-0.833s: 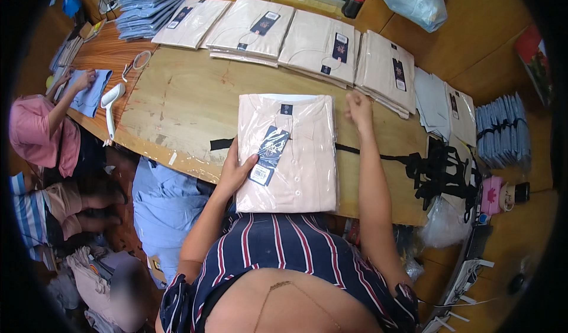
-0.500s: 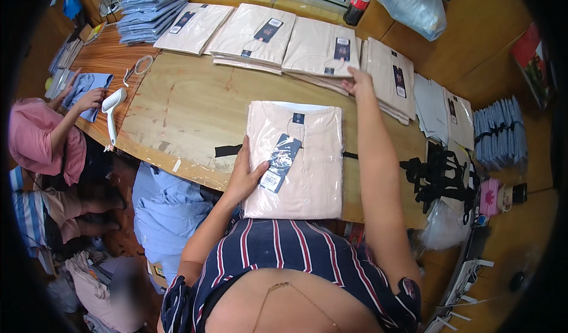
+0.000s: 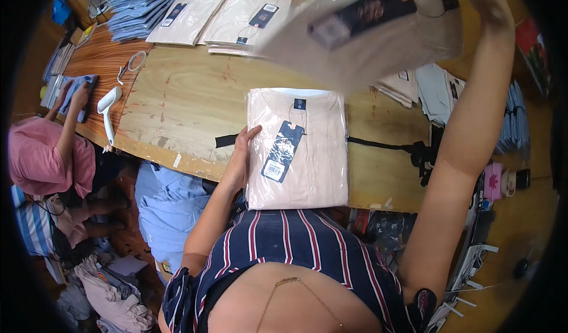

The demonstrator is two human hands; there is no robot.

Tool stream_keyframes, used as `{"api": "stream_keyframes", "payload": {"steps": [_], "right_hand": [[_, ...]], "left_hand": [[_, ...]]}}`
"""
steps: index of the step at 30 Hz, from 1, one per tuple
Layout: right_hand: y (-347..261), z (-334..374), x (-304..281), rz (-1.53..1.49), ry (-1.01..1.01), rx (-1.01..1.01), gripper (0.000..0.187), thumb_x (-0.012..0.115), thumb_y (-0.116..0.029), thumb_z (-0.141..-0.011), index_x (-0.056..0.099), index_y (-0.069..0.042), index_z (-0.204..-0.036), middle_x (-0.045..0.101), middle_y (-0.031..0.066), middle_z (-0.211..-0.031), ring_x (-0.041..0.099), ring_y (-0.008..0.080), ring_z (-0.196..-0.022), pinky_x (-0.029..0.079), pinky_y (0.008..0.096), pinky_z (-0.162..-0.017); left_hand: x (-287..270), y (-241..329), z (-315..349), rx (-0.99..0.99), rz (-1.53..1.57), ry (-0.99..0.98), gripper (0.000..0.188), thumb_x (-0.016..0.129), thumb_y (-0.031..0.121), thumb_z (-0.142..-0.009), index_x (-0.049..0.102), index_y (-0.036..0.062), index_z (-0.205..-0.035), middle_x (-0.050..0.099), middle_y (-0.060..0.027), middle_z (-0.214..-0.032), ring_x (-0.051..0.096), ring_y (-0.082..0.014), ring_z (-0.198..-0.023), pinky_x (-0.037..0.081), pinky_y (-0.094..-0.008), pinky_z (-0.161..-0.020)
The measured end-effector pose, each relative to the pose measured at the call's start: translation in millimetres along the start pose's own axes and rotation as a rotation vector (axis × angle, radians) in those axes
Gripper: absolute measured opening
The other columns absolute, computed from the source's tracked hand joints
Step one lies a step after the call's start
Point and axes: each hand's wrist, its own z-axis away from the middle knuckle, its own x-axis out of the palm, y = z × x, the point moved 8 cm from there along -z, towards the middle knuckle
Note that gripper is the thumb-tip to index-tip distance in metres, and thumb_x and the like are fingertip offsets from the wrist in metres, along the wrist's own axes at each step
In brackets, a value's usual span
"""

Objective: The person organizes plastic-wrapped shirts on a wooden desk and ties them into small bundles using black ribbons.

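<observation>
A clear-bagged, folded cream shirt (image 3: pixel 322 155) with a navy hang tag lies flat at the near edge of the table, right in front of me. My left hand (image 3: pixel 238 158) grips its left edge, the thumb on top of the plastic and the other fingers partly hidden at the side. High at the upper right, my right hand (image 3: pixel 490 5) is closed on a second bagged cream shirt (image 3: pixel 408 58), lifted and tilted over the table. Motion blurs this shirt, and the fingers on it are mostly out of sight.
Bagged cream shirts (image 3: pixel 195 16) and a stack of blue shirts (image 3: pixel 142 7) line the far side. A black strap (image 3: pixel 378 144) runs across the wooden table (image 3: pixel 189 96). At left are a white handheld steamer (image 3: pixel 108 111) and a co-worker in pink (image 3: pixel 50 155) handling blue cloth.
My right hand has lifted a bagged shirt off the far row and swung it up to the right. My left hand has shifted slightly up along the near shirt's edge.
</observation>
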Motion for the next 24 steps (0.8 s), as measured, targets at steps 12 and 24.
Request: {"api": "stream_keyframes", "payload": {"steps": [12,24], "right_hand": [[83,141,204,-0.208,-0.077,0.311,0.042,0.059,-0.014,-0.072,0.046,-0.004,-0.111,0.046,0.0121,-0.116,0.043,0.0238,-0.108,0.032,0.0322,-0.091],[152,333,215,-0.692,0.255,0.956,0.043,0.043,-0.029,-0.086,0.038,-0.002,-0.12,0.036,0.0145,-0.125,0.031,0.0249,-0.117,0.02,0.0317,-0.098]], "left_hand": [[-6,-11,4,-0.109,-0.053,0.042,0.067,0.053,0.013,-0.079,0.01,-0.0002,-0.13,0.028,-0.0171,-0.128,0.033,-0.02,-0.114,0.026,-0.0279,-0.095],[-40,5,4,0.156,-0.326,0.246,0.051,0.039,0.019,-0.087,0.017,0.0098,-0.131,0.033,-0.0133,-0.125,0.031,-0.0215,-0.115,0.026,-0.0306,-0.094]]}}
